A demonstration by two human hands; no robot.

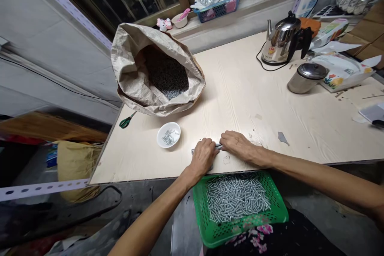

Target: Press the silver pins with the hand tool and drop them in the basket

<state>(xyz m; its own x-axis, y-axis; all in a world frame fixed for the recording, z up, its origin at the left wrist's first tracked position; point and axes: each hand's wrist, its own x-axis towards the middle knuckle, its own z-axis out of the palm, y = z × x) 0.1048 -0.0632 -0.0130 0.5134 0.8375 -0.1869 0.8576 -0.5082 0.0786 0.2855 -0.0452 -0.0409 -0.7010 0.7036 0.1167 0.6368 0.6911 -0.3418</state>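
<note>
Near the front edge of the table, my left hand (204,155) is closed over a slim metallic piece (219,147), whose exact kind I cannot make out. A pale end of what may be the same piece or a fixture shows left of that hand. My right hand (238,147) pinches the other side of the slim piece, its fingertips mostly hidden. Just below both hands, a green plastic basket (201,220) holds a heap of small silvery metal pins or screws (238,198). To the left, a white bowl (160,143) contains some similar small parts.
A large open woven sack (129,64) filled with small metal parts stands at the back left. Green-handled scissors (125,122) lie by the left edge. A steel kettle (279,42), a lidded metal canister (304,80) and a tissue pack (339,72) occupy the right rear.
</note>
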